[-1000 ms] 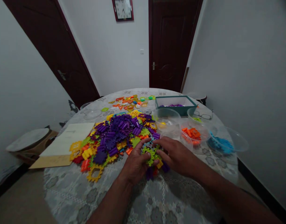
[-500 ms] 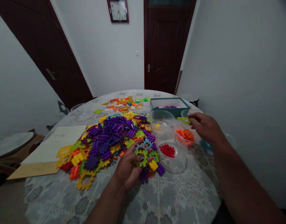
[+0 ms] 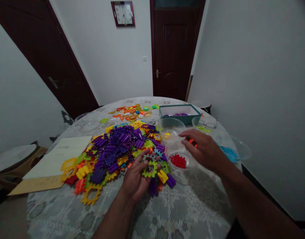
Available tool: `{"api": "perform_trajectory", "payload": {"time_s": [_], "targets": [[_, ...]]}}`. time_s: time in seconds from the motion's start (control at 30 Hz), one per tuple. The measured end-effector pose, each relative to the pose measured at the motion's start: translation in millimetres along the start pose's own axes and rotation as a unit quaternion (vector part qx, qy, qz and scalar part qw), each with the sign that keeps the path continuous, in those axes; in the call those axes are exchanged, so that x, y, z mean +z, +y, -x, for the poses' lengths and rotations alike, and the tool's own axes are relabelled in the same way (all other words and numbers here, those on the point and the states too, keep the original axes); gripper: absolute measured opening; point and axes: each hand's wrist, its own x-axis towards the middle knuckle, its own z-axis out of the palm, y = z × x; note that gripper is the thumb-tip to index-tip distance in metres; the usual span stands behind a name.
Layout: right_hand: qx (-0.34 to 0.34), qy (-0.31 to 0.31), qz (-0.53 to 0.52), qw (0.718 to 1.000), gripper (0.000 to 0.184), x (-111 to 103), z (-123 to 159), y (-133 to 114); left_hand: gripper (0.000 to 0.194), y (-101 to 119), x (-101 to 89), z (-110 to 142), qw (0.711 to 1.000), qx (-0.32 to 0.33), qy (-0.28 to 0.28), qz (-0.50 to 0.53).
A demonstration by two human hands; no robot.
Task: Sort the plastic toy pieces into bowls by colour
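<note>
My left hand [image 3: 136,179] is palm up at the near edge of the pile, gripping a lime-green toothed square building piece [image 3: 149,169] between thumb and fingers. More of the pieces behind it are partly hidden by the fingers. Above the clear bowls, my right hand [image 3: 204,149] hovers with thumb and fingers apart and nothing visible in them. Under its fingertips is a clear bowl holding red pieces [image 3: 178,161]. Orange pieces [image 3: 192,142] are mostly covered by this hand. A big heap of purple pieces [image 3: 124,139] mixed with other colours lies beyond my left hand.
A green-edged box [image 3: 180,119] with purple pieces stands at the back. Around it are bowls of yellow pieces [image 3: 167,135], green pieces [image 3: 203,128] and blue pieces [image 3: 229,153], plus eyeglasses [image 3: 209,124]. Flat orange pieces [image 3: 127,113] lie farther back; paper [image 3: 60,154] is at left.
My right hand left my left hand, carried a green piece rightward to the green pieces' bowl, and has come back leftward without it. The left hand keeps hold of a green piece.
</note>
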Motion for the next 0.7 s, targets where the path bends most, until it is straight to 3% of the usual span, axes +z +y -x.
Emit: {"api": "perform_trajectory", "payload": {"time_s": [0.07, 0.17, 0.27, 0.37, 0.47, 0.57, 0.7], "targets": [[-0.084, -0.094, -0.036, 0.991, 0.025, 18, 10, -37, 0.067, 0, 0.0, 0, 1.000, 0.005, -0.010, -0.001], [-0.129, -0.184, -0.020, 0.974, 0.027, 49, 25, -69, 0.067, -1, -1.4, 0, 0.999, 0.007, -0.035, -0.008], [-0.148, -0.188, 0.044, 0.970, 0.017, 76, 34, -74, 0.068, -3, -3.6, -1, 0.999, 0.003, -0.047, -0.010], [-0.155, -0.168, 0.043, 0.973, 0.014, 88, 34, -68, 0.070, -5, -4.7, -2, 0.999, -0.001, -0.043, -0.008], [-0.157, -0.121, -0.046, 0.979, 0.015, 77, 25, -61, 0.064, -4, -3.9, -1, 0.999, -0.005, -0.049, 0.001], [-0.125, -0.054, -0.120, 0.983, 0.017, 50, 11, -47, 0.058, -2, -1.9, 1, 0.999, -0.003, -0.047, -0.006], [0.050, 0.054, -0.067, 0.995, 0.020, 9, -8, 1, 0.046, -1, -1.7, 2, 0.999, -0.007, -0.037, -0.030]]}}
